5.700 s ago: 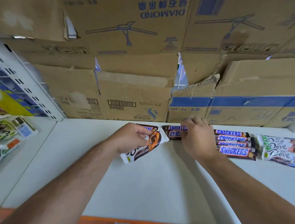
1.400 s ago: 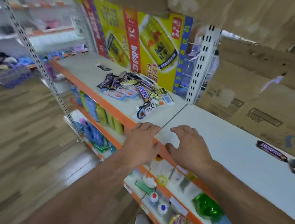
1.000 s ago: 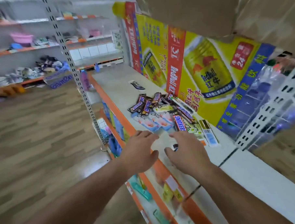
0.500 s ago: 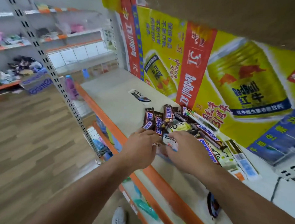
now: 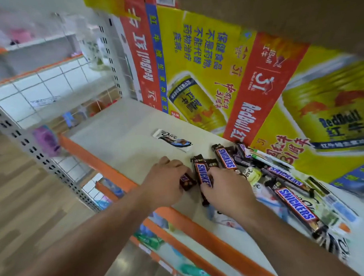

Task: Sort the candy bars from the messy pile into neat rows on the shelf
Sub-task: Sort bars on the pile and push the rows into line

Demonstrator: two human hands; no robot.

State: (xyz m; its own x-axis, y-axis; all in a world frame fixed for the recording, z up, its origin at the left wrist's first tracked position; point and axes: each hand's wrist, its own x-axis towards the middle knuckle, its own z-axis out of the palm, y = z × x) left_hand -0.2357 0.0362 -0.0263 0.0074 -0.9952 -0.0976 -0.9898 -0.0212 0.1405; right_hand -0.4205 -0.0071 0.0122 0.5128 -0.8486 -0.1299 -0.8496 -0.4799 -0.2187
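A messy pile of candy bars [image 5: 268, 175], brown Snickers and pale Dove wrappers, lies on the white shelf [image 5: 122, 128] with the orange front edge. My left hand [image 5: 166, 180] curls its fingers round a small Snickers bar [image 5: 186, 182] at the pile's left end. My right hand [image 5: 225, 188] grips another Snickers bar [image 5: 202, 174] right beside it. A single Dove bar [image 5: 173, 140] lies apart, farther back on the shelf.
Yellow and red Red Bull cartons [image 5: 216, 78] stand behind the pile as a back wall. A perforated grey upright [image 5: 31, 148] rises at the left. Lower shelves [image 5: 182, 259] hold goods below the orange edge. Wooden floor [image 5: 23, 207] lies to the left.
I turned left from the sorted rows to the messy pile. Both hands, empty on the shelf edge a second ago, reached into the pile and each took hold of a Snickers bar.
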